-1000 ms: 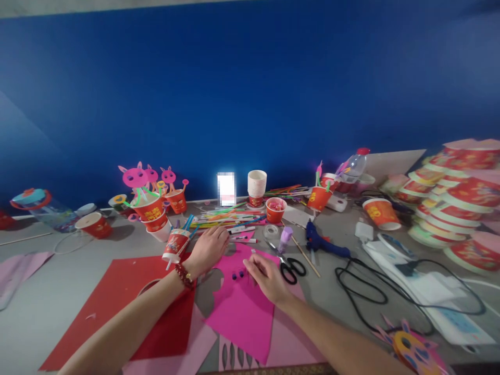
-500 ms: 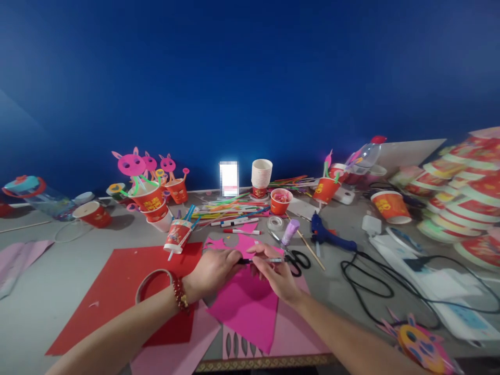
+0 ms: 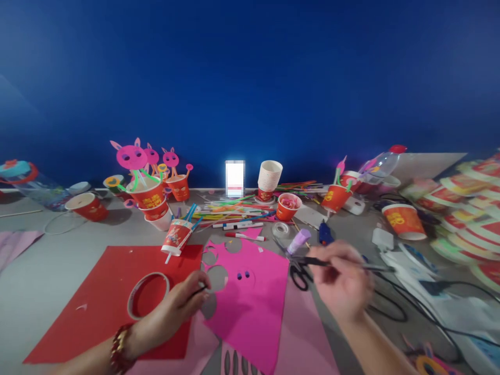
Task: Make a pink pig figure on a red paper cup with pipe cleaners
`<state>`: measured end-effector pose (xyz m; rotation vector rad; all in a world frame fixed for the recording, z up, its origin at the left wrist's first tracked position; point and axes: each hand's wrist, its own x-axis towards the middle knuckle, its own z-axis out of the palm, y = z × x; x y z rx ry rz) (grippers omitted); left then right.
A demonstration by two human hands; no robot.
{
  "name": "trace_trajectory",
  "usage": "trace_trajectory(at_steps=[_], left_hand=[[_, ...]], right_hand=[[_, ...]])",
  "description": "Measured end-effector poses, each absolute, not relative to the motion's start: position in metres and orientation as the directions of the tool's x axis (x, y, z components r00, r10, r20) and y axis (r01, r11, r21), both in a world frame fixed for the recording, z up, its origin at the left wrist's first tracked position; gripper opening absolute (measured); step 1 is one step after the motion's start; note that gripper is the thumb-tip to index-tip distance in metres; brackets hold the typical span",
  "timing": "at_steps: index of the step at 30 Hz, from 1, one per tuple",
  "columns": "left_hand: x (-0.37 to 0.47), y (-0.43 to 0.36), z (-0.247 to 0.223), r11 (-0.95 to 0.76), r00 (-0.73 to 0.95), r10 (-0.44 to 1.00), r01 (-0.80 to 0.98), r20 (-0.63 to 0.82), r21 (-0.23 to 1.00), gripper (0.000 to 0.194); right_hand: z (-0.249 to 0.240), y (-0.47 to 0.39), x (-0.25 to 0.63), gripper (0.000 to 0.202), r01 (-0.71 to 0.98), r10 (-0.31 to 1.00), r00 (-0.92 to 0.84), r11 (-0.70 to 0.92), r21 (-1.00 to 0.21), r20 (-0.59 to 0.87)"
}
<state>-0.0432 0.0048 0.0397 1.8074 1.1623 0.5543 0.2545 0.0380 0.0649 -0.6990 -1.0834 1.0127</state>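
Observation:
My left hand [image 3: 180, 303] is closed on a small black pen cap [image 3: 200, 289], over the edge of the red paper. Off to the right, my right hand [image 3: 342, 281] grips a pen [image 3: 318, 262] with a dark front end and a greyish barrel, slightly blurred by motion. Between the hands lies a bright pink sheet [image 3: 250, 317] with round cut-outs along its left side. Two small dark ovals [image 3: 242, 275] sit on it inside a faint circle. Black-handled scissors [image 3: 300, 275] rest just left of my right hand.
A tape ring [image 3: 130, 302] lies on the red sheet [image 3: 89, 291]. Behind are a decorated cup [image 3: 177, 237], markers [image 3: 242, 225], a purple glue stick [image 3: 300, 240] and a cup of pink scraps [image 3: 288, 207]. A blue glue gun [image 3: 324, 233], cables and a power strip occupy the right.
My hands have moved apart, left hand down-left with the cap, right hand rightward with the pen. The pen has come uncapped, and the pink sheet's dark ovals now show.

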Motion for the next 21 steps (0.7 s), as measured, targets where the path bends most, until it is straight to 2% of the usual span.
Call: trace_trajectory(at_steps=[1,3,5,8,11,13,17,21], left_hand=[[-0.047,0.005,0.038,-0.197,0.429,0.902,0.522,-0.056,0.830,0.014],[-0.046,0.007,0.038,-0.360,0.527,0.850,0.605,-0.018,0.710,0.016],[-0.034,0.009,0.040,-0.649,0.731,0.679,0.556,0.067,0.519,0.013],[-0.011,0.012,0.037,-0.829,0.829,0.531,0.464,0.178,0.311,0.021],[0.000,0.014,0.027,-0.885,0.851,0.463,0.427,0.248,0.185,0.022],[0.000,0.013,0.020,-0.888,0.852,0.459,0.437,0.252,0.140,0.022],[-0.004,0.011,0.013,-0.893,0.855,0.450,0.440,0.259,0.098,0.020],[-0.005,0.010,0.012,-0.897,0.860,0.441,0.432,0.258,0.094,0.020]], right_hand=[[0.068,0.041,0.258,0.016,-0.313,0.909,0.149,0.417,-0.853,0.389],[0.068,0.044,0.256,0.009,-0.285,0.941,-0.023,0.316,-0.905,0.336],[0.064,0.044,0.246,0.017,-0.205,0.944,-0.245,0.173,-0.963,0.222],[0.054,0.045,0.230,0.019,-0.021,0.932,-0.351,0.090,-0.996,0.092],[0.046,0.049,0.223,0.007,0.134,0.935,-0.349,0.116,-0.984,0.063],[0.040,0.051,0.221,0.009,0.167,0.936,-0.346,0.120,-0.979,0.056],[0.021,0.050,0.215,0.004,0.172,0.936,-0.351,0.056,-0.984,-0.008],[0.007,0.048,0.212,0.006,0.225,0.951,-0.293,0.166,-0.960,0.096]])
